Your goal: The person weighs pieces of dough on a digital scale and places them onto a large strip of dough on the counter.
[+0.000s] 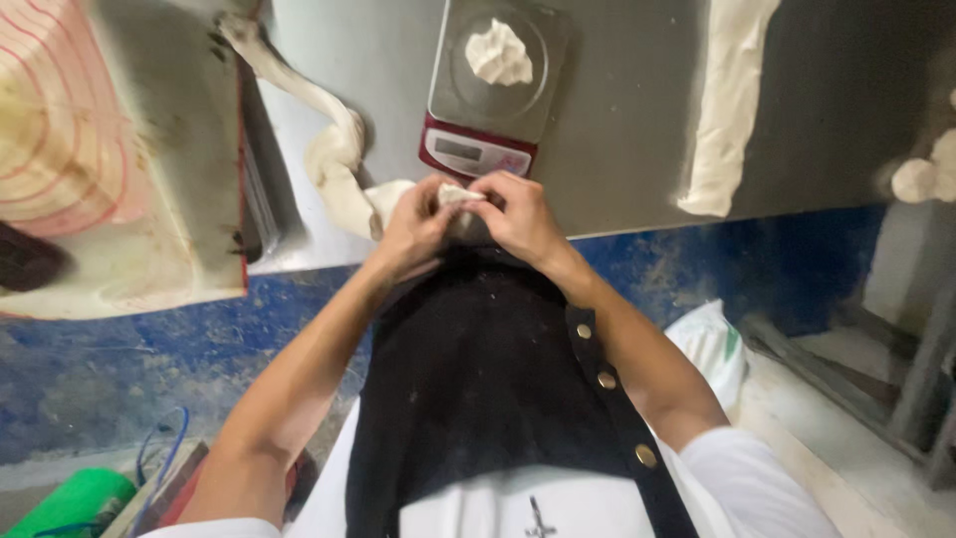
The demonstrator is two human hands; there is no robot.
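Dough, a small white piece point(460, 194), sits pinched between both hands at the near edge of the steel surface point(617, 130), at about 6 o'clock from the scale point(493, 90). Fingers of the left hand point(413, 227) and of the right hand point(518, 214) close narrowly on it from both sides. Soft and sticky as it looks, the piece could tear unevenly or cling to the fingertips. Held right at the rim, a dropped scrap would likely fall on the black apron point(478, 369) or the floor. At 12 o'clock, 1 lump point(498, 52) rests on the scale pan. A long dough rope point(334, 149) trails off at 10 o'clock; dragging it could pull it off the edge. Another strip point(727, 100) lies at 2 o'clock.
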